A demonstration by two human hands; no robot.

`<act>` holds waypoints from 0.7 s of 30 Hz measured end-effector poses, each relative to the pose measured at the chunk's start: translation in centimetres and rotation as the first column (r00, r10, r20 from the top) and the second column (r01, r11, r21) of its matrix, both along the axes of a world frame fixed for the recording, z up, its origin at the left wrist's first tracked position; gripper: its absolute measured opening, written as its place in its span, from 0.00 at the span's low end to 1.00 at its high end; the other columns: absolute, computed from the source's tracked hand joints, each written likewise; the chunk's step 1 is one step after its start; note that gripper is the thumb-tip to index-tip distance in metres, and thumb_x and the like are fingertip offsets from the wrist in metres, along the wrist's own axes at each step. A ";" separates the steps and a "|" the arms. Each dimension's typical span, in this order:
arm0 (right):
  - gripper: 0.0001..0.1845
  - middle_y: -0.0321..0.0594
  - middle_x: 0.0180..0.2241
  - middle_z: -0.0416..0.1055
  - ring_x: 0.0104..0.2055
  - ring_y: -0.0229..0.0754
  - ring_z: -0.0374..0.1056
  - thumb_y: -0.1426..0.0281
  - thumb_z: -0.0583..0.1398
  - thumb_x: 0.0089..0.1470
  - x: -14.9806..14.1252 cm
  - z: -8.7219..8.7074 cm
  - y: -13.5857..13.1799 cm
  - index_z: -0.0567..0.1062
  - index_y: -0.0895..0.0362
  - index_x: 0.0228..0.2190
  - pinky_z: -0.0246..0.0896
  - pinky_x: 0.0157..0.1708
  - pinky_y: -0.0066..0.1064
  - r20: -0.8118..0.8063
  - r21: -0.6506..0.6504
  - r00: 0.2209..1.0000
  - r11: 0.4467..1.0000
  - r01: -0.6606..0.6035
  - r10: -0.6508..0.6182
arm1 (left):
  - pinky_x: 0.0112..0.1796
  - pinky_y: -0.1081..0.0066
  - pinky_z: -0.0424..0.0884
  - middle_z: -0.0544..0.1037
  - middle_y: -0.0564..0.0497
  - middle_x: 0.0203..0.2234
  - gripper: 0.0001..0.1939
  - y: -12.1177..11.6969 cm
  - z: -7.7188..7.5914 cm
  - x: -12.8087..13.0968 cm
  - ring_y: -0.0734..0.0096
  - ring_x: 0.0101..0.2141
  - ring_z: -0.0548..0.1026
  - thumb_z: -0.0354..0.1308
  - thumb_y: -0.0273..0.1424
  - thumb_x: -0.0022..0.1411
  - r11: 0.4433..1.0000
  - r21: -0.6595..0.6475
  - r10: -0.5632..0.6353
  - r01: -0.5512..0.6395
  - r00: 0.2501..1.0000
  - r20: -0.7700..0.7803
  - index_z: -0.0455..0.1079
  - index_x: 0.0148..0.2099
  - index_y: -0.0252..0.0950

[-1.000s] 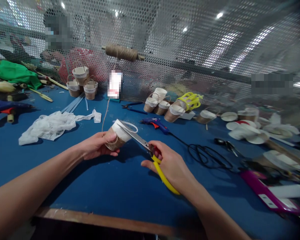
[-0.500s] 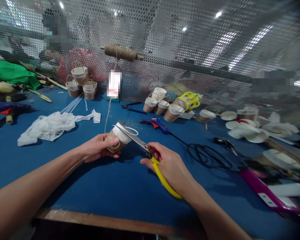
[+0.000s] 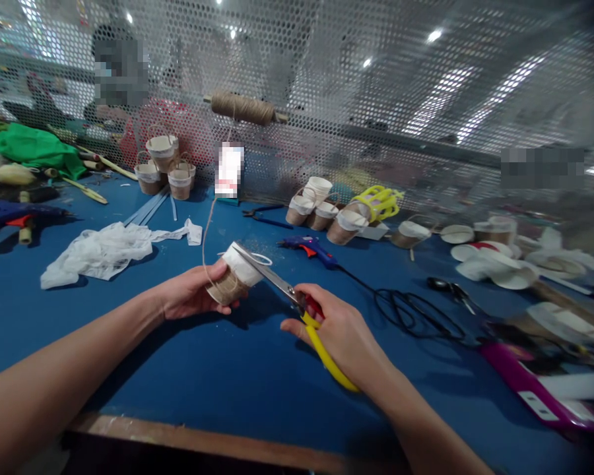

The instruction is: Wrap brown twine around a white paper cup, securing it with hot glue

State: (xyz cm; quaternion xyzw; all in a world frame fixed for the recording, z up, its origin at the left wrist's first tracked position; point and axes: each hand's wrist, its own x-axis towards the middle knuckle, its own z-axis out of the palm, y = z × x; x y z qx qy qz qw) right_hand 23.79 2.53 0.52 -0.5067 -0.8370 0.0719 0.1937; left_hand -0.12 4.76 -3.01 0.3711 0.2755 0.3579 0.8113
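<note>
My left hand [image 3: 195, 290] is closed around a small paper cup [image 3: 241, 267], tilted to the right, with burlap around its lower part and a white upper band. Twine [image 3: 206, 241] runs from a spool [image 3: 242, 109] on the mesh down to the cup. In my right hand [image 3: 334, 330] are scissors [image 3: 277, 280] with yellow handles. Their blades lie along the cup's white rim; whether they touch it I cannot tell. The thumb stands apart from the lower handle. Part of the cup is hidden behind my left fingers.
A glue gun [image 3: 309, 249] with a black cord lies beyond my right hand. White lace [image 3: 96, 254] is heaped at left. Finished-looking cups [image 3: 163, 155] stand along the metal mesh [image 3: 327, 79]. A purple power strip [image 3: 519, 382] and paper scraps [image 3: 499, 267] lie at right.
The cup has turned slightly in my left hand, and the twine bows out differently beside it. The scissors stay along the rim with little movement. The camera view has shifted slightly.
</note>
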 end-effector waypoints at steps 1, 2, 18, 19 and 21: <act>0.21 0.36 0.26 0.67 0.26 0.38 0.63 0.53 0.61 0.42 0.1 -0.1 0.1 0.67 0.55 0.34 0.58 0.27 0.29 0.006 0.017 1.000 1.000 0.002 -0.002 | 0.31 0.70 0.66 0.74 0.43 0.33 0.26 -0.1 0.0 0.1 0.69 0.30 0.72 0.62 0.46 0.46 1.000 0.013 0.009 -0.008 1.000 -0.016 0.69 0.42 0.30; 0.22 0.37 0.27 0.67 0.26 0.38 0.63 0.53 0.62 0.41 0.1 -0.3 0.1 0.67 0.55 0.34 0.58 0.27 0.30 0.010 0.027 1.000 1.000 0.004 -0.004 | 0.30 0.70 0.66 0.74 0.43 0.33 0.25 -0.2 0.1 0.2 0.69 0.30 0.72 0.62 0.45 0.46 0.999 0.027 0.020 -0.019 0.999 -0.033 0.69 0.41 0.30; 0.16 0.33 0.20 0.62 0.22 0.35 0.59 0.56 0.60 0.44 -0.5 0.2 -0.2 0.68 0.55 0.29 0.55 0.23 0.28 0.014 0.013 0.999 0.999 0.052 -0.052 | 0.31 0.71 0.66 0.72 0.48 0.29 0.22 -0.7 0.8 0.7 0.72 0.30 0.70 0.65 0.42 0.44 0.988 0.091 0.139 -0.128 0.982 -0.127 0.67 0.37 0.30; 0.16 0.32 0.20 0.62 0.21 0.35 0.59 0.55 0.60 0.45 -0.5 0.2 -0.2 0.68 0.55 0.29 0.55 0.23 0.28 0.012 0.008 0.999 0.999 0.049 -0.049 | 0.32 0.71 0.66 0.72 0.48 0.29 0.22 -0.7 0.8 0.6 0.72 0.30 0.70 0.65 0.41 0.45 0.987 0.094 0.144 -0.133 0.982 -0.124 0.67 0.36 0.30; 0.16 0.32 0.20 0.62 0.21 0.35 0.58 0.56 0.60 0.45 -0.5 0.3 -0.2 0.68 0.55 0.29 0.55 0.23 0.27 0.003 0.001 0.999 0.999 0.041 -0.041 | 0.33 0.70 0.66 0.72 0.48 0.29 0.21 -0.6 0.7 0.5 0.72 0.30 0.70 0.65 0.41 0.45 0.987 0.097 0.141 -0.130 0.983 -0.114 0.68 0.37 0.30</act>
